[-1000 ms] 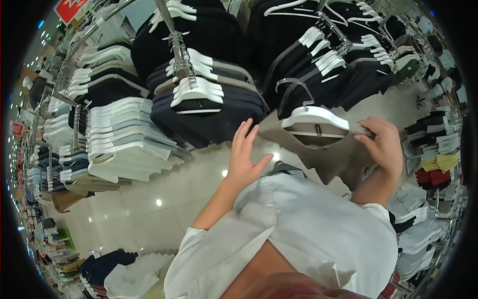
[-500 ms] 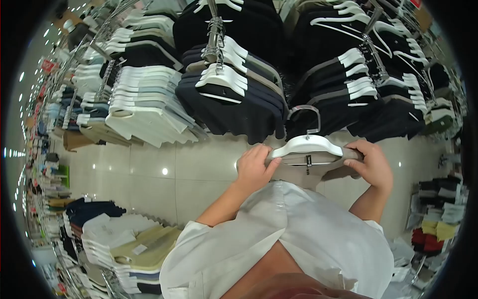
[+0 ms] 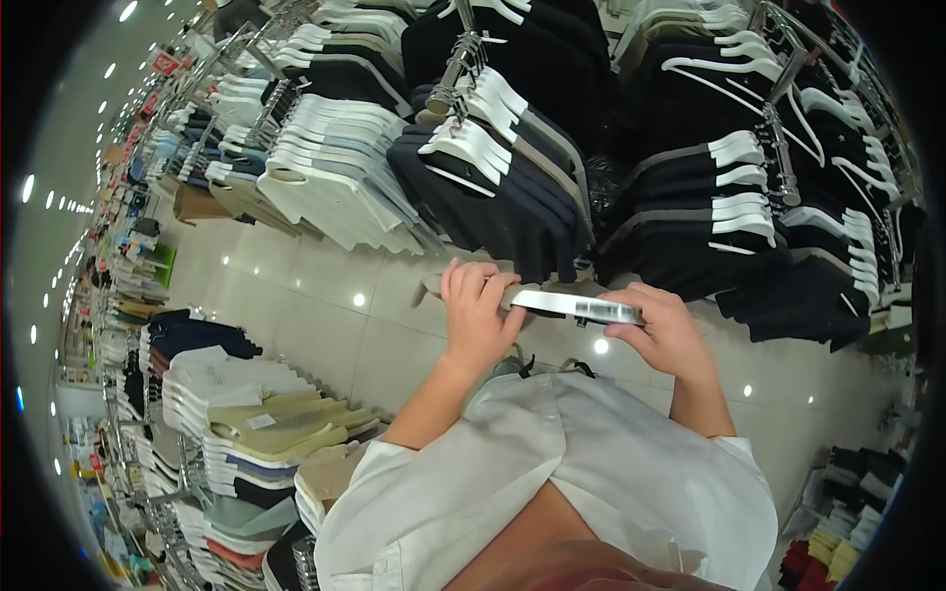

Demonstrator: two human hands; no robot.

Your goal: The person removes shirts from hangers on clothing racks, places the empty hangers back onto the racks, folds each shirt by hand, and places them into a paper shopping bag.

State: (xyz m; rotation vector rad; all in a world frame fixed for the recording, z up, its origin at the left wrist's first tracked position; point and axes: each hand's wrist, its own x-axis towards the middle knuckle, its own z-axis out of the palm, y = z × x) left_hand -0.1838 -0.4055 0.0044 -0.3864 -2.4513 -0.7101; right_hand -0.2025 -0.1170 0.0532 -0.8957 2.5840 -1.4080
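Note:
A white hanger is seen nearly edge-on in front of my body, with a taupe garment on it. My left hand is closed round the garment's shoulder at the hanger's left end. At the right end, my right hand pinches the other shoulder, fingers on top and thumb below. Most of the garment hangs out of sight beneath the hanger. The hook cannot be made out clearly.
Dark tops on white hangers hang ahead, with black tops to their right. Light tops hang at the left. A rack of white and olive shirts stands lower left. Metal rail ends point towards me.
My left hand has gone from spread fingers to holding the garment's left shoulder. The hanger has tipped from facing me to nearly edge-on. The view has turned, so the racks appear shifted.

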